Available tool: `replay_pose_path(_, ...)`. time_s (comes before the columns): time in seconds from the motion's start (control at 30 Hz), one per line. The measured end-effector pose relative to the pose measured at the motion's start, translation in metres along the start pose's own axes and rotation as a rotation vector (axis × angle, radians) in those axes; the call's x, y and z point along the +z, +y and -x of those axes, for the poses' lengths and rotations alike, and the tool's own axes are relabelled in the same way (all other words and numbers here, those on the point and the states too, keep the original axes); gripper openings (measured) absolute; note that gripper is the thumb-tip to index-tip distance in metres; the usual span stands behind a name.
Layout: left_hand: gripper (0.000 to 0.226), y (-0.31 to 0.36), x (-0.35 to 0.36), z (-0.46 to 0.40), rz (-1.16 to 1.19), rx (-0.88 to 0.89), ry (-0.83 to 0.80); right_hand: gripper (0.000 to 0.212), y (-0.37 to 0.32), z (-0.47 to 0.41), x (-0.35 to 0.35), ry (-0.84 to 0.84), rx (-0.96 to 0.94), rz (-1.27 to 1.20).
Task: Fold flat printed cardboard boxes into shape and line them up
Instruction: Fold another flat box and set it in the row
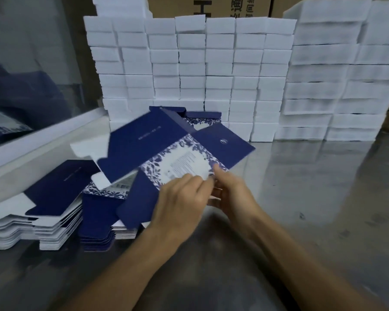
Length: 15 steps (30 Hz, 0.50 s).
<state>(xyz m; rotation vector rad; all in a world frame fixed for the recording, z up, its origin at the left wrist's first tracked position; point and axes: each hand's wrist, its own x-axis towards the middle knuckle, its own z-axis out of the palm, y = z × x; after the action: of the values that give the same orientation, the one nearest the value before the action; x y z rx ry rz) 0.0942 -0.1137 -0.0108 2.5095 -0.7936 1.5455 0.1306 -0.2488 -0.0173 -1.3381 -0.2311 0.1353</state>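
Little legible print

On the brown carton (211, 6) at the top centre of the frame, parts of large black characters show: "H", the Chinese "通", and a smaller vertical run cut off by the edge. The flat blue box (166, 142) at mid frame carries a pale line of text, a small round emblem and a white panel of fine print, all too blurred to read.

Matt printed cardboard box (166, 149) over a glossy, smooth metal table (312, 187).

white foam blocks (211, 70), brown cartons (189, 6), steel table (323, 198)
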Motion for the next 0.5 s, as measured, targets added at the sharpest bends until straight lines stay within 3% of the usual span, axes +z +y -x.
replay_pose_path(0.1,0.019,0.006,0.007,0.005,0.069,0.006,-0.045,0.028,0.002,0.001,0.006,0.059,-0.002,-0.119)
replay_pose_path(0.2,0.031,0.0,0.003,0.005,0.073,-0.071,-0.186,0.027,0.005,-0.002,-0.003,0.213,-0.038,-0.051)
replay_pose_path(0.37,0.057,-0.028,-0.004,0.001,-0.147,-0.449,-0.274,0.031,0.002,-0.015,-0.039,0.601,-0.034,0.085)
replay_pose_path(0.5,0.089,-0.042,-0.005,0.005,0.048,-0.671,-0.378,0.03,-0.002,-0.02,-0.055,0.653,0.027,0.03)
